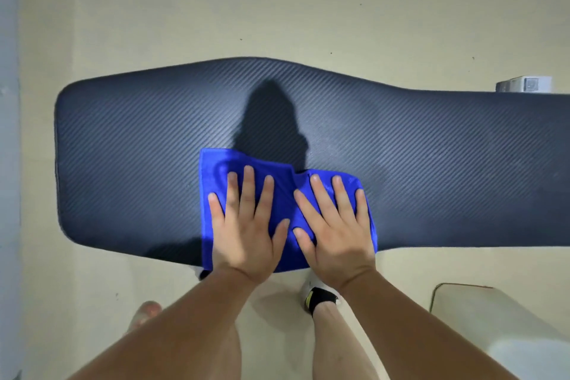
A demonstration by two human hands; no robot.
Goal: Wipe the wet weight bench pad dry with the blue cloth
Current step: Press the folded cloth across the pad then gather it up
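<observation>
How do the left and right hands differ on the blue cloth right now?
The left hand has a wide band of blue cloth beyond its fingertips; the right hand reaches almost to the cloth's far edge. The left hand's fingers point nearly straight ahead; the right hand's lean leftward. Both lie flat, fingers straight and spread, pressing the cloth onto the bench pad.

1. Bright indoor light falls evenly on the pale floor (277,9).
2. A dark, soft-edged shadow (271,120) lies on the middle of the counter (431,163), with a faint sheen to its left.
3. Wide-angle distortion bows the counter's edges, and the frame's borders look soft.
</observation>
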